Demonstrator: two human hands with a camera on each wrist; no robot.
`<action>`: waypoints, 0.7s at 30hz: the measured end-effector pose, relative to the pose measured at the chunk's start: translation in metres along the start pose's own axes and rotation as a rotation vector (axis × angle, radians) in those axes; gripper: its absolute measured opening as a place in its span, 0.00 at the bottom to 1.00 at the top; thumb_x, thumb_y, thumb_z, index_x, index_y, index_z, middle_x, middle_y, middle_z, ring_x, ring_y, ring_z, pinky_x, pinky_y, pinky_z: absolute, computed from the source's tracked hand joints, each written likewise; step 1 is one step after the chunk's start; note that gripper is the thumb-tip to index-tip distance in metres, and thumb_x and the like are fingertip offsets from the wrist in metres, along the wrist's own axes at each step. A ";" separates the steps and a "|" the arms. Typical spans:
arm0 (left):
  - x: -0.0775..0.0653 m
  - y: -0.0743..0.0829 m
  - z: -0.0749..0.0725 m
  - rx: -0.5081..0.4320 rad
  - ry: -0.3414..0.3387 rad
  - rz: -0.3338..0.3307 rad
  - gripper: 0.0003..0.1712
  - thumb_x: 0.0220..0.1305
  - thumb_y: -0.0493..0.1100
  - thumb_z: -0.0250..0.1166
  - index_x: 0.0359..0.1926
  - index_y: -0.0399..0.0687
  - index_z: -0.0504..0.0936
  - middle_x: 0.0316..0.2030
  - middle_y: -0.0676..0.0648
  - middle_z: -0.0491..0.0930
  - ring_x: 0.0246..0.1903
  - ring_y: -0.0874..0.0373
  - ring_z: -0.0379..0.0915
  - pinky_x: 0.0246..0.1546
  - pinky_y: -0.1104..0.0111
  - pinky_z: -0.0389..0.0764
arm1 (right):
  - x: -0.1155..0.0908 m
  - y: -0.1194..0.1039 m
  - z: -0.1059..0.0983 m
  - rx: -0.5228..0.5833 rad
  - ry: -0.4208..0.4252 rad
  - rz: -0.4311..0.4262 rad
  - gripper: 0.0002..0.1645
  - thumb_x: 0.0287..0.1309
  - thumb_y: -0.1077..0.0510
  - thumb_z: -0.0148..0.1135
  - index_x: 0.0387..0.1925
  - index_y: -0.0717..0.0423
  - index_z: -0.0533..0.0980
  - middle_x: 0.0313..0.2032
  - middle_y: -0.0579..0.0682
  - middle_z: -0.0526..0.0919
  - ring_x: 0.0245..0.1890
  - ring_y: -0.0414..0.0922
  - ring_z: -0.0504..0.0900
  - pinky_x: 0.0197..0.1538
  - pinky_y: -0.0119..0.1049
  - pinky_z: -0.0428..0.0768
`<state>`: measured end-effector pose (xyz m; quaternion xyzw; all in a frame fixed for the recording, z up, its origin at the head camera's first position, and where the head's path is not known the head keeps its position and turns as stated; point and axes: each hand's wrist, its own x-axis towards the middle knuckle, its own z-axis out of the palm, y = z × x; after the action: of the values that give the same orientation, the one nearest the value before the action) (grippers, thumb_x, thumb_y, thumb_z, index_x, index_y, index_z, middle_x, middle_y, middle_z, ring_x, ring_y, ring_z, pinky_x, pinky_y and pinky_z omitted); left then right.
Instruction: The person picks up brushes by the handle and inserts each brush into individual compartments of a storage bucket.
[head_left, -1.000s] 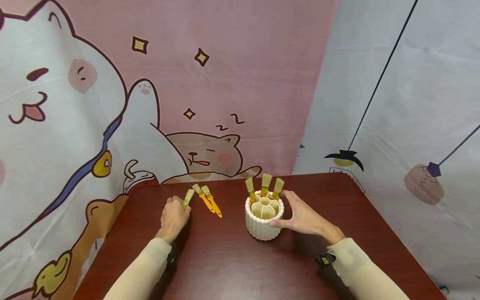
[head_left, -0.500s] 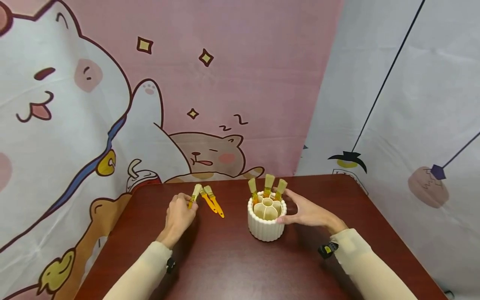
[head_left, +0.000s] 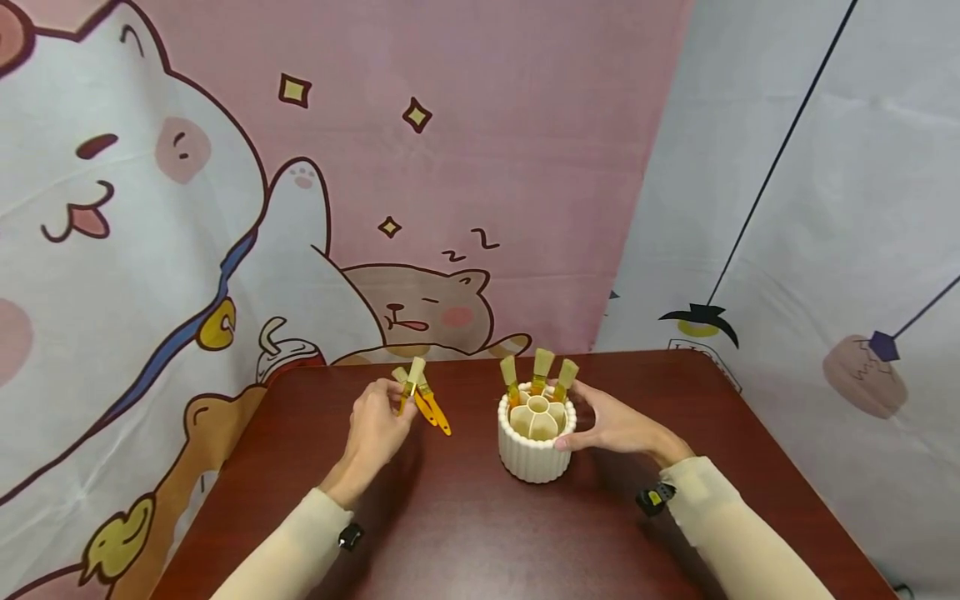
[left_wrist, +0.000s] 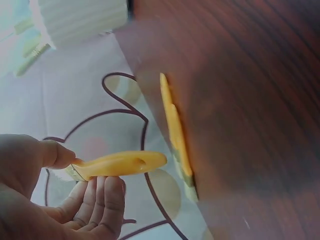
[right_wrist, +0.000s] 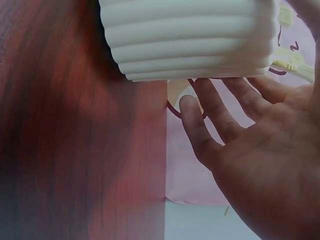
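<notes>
My left hand [head_left: 375,425] pinches a small paintbrush [left_wrist: 125,164] with a yellow handle between thumb and fingers, bristles up in the head view and clear of the table. Just behind it, two similar paintbrushes [head_left: 438,417] lie overlapping on the table, their bristle ends partly hidden by the held one. A white ribbed brush holder [head_left: 532,458] with petal-shaped compartments stands right of them. Three paintbrushes [head_left: 542,364] stand in its rear compartments, bristles up. Around the holder's right side my right hand [head_left: 618,429] rests, thumb on the front rim and fingers behind.
The dark red wooden table [head_left: 480,533] reaches back to a pink cartoon-printed cloth [head_left: 525,167]. A pale grey printed cloth [head_left: 795,208] hangs along the right. The front compartments of the holder show no brushes.
My left hand has moved right with its paintbrush, toward the two lying brushes, and raised it more upright. The right hand stays at the holder. The head view has shifted slightly.
</notes>
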<state>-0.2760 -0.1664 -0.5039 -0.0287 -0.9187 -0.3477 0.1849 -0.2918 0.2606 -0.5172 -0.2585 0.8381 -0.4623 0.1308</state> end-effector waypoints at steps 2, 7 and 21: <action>-0.001 0.005 0.000 -0.017 0.007 0.020 0.14 0.74 0.40 0.78 0.54 0.37 0.89 0.47 0.37 0.91 0.40 0.45 0.91 0.40 0.56 0.91 | -0.001 0.000 0.001 0.017 0.008 0.002 0.64 0.67 0.46 0.87 0.91 0.55 0.59 0.75 0.59 0.84 0.74 0.54 0.86 0.70 0.34 0.85; -0.005 0.018 -0.002 -0.075 0.012 0.059 0.14 0.73 0.37 0.79 0.54 0.36 0.88 0.45 0.38 0.91 0.39 0.47 0.91 0.38 0.66 0.90 | -0.003 0.001 0.006 0.056 0.033 0.027 0.64 0.66 0.45 0.88 0.91 0.52 0.58 0.78 0.59 0.83 0.76 0.55 0.84 0.70 0.32 0.84; -0.015 0.054 -0.007 -0.218 0.020 0.090 0.16 0.74 0.38 0.80 0.56 0.39 0.87 0.48 0.40 0.91 0.41 0.48 0.94 0.41 0.68 0.94 | -0.005 -0.001 0.013 -0.052 0.125 0.034 0.68 0.62 0.39 0.90 0.90 0.47 0.57 0.77 0.55 0.83 0.74 0.53 0.86 0.72 0.49 0.86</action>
<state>-0.2499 -0.1286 -0.4704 -0.0865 -0.8714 -0.4370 0.2055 -0.2810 0.2535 -0.5233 -0.2180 0.8606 -0.4534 0.0791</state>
